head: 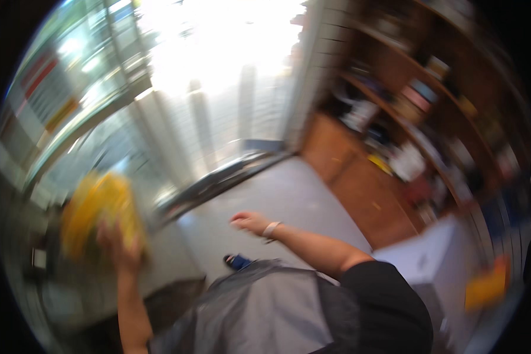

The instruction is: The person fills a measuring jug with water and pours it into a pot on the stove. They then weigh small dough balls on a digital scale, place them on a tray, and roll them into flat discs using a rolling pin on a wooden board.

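My left hand (121, 243) is at the left, its fingers against a bulky, shiny yellow bundle (104, 203) that looks like plastic. Motion blur hides the bundle's details, but the hand appears to grip its near side. In front of my body, my right hand (250, 222) hangs over the pale floor (287, 194) with fingers loosely curled and nothing seen in them. A light band (272, 231) circles my right wrist. Below, a foot in a dark blue open-toed sandal (236, 262) shows past my grey apron (256, 309).
Brown wooden shelves (394, 62) with boxes and loose goods rise at the right above brown cabinet doors (358, 177). A white box-like unit (425, 252) stands nearer. Ahead, a dark threshold track (221, 179) crosses a bright doorway. Glass panels (115, 137) line the left.
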Tool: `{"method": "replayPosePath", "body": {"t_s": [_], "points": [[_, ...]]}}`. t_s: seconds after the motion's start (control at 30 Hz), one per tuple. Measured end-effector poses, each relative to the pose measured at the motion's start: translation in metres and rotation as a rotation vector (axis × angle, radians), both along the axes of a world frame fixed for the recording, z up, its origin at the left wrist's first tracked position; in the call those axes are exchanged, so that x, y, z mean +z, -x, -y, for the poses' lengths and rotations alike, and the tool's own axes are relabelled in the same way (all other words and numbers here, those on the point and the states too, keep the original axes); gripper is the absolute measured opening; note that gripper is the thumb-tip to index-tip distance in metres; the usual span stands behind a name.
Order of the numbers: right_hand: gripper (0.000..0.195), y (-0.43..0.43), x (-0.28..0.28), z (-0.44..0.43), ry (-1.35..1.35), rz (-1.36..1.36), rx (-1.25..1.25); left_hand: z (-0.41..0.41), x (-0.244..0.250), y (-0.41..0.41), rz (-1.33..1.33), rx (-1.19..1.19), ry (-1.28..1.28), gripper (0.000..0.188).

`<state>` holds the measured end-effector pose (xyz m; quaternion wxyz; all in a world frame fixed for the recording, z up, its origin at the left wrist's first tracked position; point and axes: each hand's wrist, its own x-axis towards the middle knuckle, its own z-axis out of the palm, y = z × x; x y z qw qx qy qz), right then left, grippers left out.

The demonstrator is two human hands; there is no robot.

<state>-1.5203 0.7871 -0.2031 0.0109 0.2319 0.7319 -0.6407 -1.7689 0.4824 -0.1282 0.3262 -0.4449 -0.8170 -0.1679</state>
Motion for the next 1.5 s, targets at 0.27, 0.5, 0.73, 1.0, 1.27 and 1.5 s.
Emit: {"method": "replayPosePath", "body": {"t_s": [0.27,0.5,0.73,1.0,1.27,1.5], "points": [[0.041,0.172,-0.002,0.004,-0.125,-0.096,0.204,0.033,-0.029,0.001,0.654,0.498,0.158,0.053],[0.103,0.396,0.047,0.131,-0.744,-0.617,0.518,0.112,-0.044,-0.018,0.765,0.689,-0.076,0.053],[0.065,0.512,0.024,0.23,-0.343,-0.057,0.252,0.16,-0.075,-0.04,0.912,0.692,-0.321,0.054],[0.018,0.337,0.13,0.355,-0.061,-0.661,1.143,0.178,-0.064,0.007,0.49,0.678,-0.567,0.045],[0.031,0.302,0.167,0.376,-0.216,-0.982,1.22,0.19,-0.067,0.081,0.836,0.467,-1.459,0.026],[0.012,0.396,0.093,0.203,-0.214,-0.575,0.119,0.247,-0.052,0.083,0.996,0.247,-1.738,0.014]]}}
